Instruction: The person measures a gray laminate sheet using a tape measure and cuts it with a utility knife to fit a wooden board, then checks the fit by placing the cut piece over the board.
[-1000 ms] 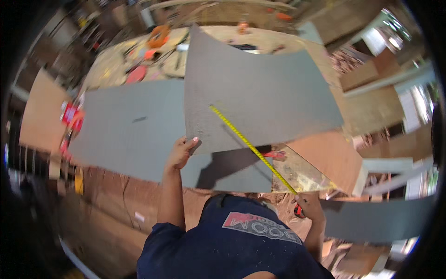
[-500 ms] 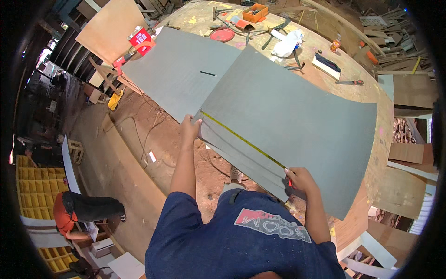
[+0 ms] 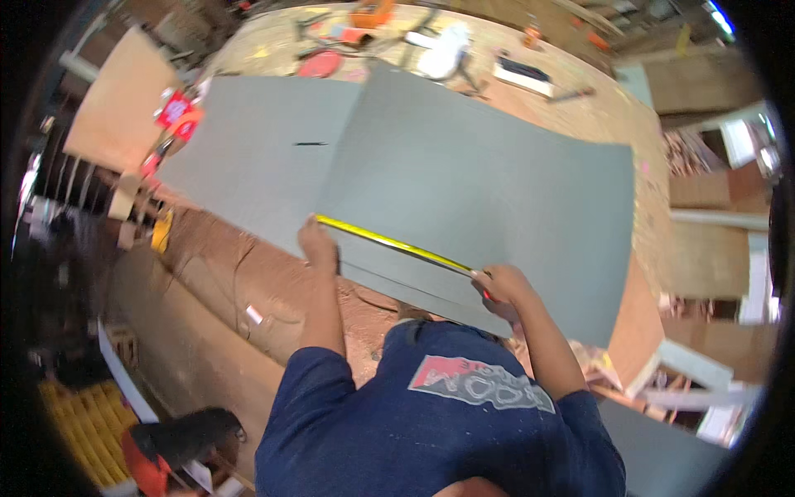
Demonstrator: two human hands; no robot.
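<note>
A yellow tape measure point(image 3: 394, 243) is stretched between my hands over a large grey sheet point(image 3: 464, 178), running near the sheet's close edge. At the sheet's left edge, my left hand point(image 3: 318, 246) is closed on the free end of the blade. My right hand point(image 3: 507, 290) grips the case, of which only a red bit shows between the fingers. The grey sheet is slightly bowed and overlaps a second grey sheet point(image 3: 257, 112) on the left. A dark pen point(image 3: 311, 144) lies on that second sheet.
The far part of the wooden table point(image 3: 580, 124) bears a red lid point(image 3: 321, 65), a white bag point(image 3: 445, 51), a dark-topped white block point(image 3: 523, 74) and hand tools. A red can point(image 3: 175, 109) stands left. Lower left, another person point(image 3: 178, 447) bends over.
The whole view has turned and shifted, so the table sits further left and higher. My hands still hold the tape measure at both ends; its blade now looks brighter and slightly shorter.
</note>
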